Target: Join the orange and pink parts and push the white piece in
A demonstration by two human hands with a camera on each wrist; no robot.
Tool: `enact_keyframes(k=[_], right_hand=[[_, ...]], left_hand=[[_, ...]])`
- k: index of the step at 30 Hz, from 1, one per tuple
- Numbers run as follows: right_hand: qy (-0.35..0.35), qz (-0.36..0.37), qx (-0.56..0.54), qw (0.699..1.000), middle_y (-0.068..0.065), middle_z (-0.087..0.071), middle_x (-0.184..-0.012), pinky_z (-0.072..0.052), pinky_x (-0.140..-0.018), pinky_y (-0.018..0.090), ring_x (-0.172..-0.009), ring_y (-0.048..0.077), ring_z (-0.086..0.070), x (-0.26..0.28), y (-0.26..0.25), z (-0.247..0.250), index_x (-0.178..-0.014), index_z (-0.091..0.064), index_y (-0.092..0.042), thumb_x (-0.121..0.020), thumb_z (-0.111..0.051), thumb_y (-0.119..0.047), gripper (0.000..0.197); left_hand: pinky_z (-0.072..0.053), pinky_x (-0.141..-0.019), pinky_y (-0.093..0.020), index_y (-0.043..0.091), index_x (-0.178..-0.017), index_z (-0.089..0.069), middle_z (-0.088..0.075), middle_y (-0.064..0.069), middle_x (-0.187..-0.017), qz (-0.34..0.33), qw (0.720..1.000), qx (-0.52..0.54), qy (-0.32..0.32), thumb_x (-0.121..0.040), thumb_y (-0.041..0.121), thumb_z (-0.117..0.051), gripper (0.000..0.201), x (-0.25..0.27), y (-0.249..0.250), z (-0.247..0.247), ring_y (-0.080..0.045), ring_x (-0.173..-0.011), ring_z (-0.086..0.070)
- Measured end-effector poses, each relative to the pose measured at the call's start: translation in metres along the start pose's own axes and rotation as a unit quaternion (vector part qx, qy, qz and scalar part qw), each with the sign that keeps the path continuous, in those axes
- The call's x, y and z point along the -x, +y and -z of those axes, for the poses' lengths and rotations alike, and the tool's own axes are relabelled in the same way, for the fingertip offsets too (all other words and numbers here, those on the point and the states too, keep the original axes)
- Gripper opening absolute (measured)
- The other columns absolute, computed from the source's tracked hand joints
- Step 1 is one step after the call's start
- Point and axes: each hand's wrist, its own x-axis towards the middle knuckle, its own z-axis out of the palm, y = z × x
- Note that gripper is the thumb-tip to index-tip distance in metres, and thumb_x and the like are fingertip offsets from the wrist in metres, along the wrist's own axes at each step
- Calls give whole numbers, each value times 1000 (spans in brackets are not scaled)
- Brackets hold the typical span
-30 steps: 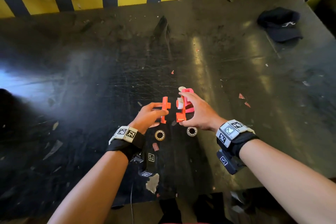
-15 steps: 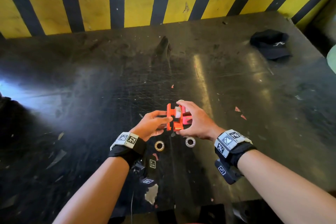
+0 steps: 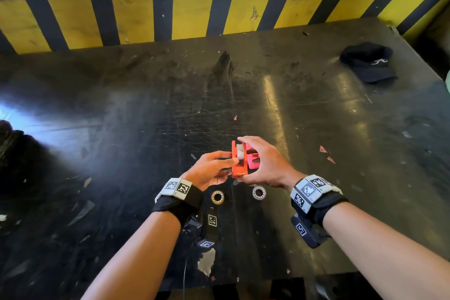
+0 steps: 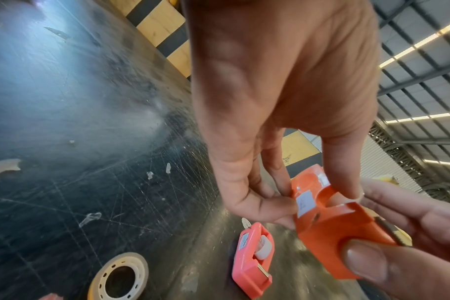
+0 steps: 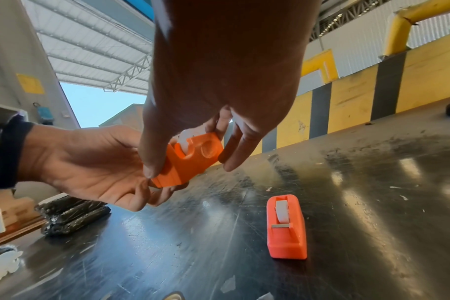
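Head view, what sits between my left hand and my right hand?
A small orange plastic tape dispenser, pinched by the left hand and the right hand; the head view shows it, both wrist views confirm.

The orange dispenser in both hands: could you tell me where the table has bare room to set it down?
Free: the wide stretch of table between the right hand and the black cap, and the far stretch below the striped wall. Crowded: near the orange dispenser, with the pink dispenser and two tape rolls close by.
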Motion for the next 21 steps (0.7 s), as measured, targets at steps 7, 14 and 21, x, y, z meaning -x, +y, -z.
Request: enact_keyframes(k=[7, 14, 21], right_hand=[[8, -39, -68, 997, -6, -55, -150, -45, -80, -2, -121, 10, -62, -5, 0, 3, -160, -39, -29, -63, -101, -35, 115], [-36, -58, -81, 994, -4, -54, -149, -44, -92, 5, -128, 16, -60, -7, 1, 6, -159, -35, -40, -61, -101, -43, 119], [-66, -46, -78, 994, 0, -52, -152, -52, -92, 14, -121, 13, -63, -9, 0, 13, -163, -28, -38, -68, -98, -28, 118]], left_hand=[[-53, -78, -28, 18, -127, -69, -77, -8, -111, -29, 999, 17, -13, -95, 26, -71, 33, 3, 9, 2, -20, -100, -68], [-54, -94, -35, 24, -121, -75, -80, -2, -109, -62, 996, -68, 4, -94, 34, -72, 29, 6, 15, 5, -13, -105, -74], [-54, -95, -33, 22, -124, -73, -80, -3, -111, -60, 997, -45, -22, -98, 26, -67, 27, 13, 16, 8, -15, -107, -73]])
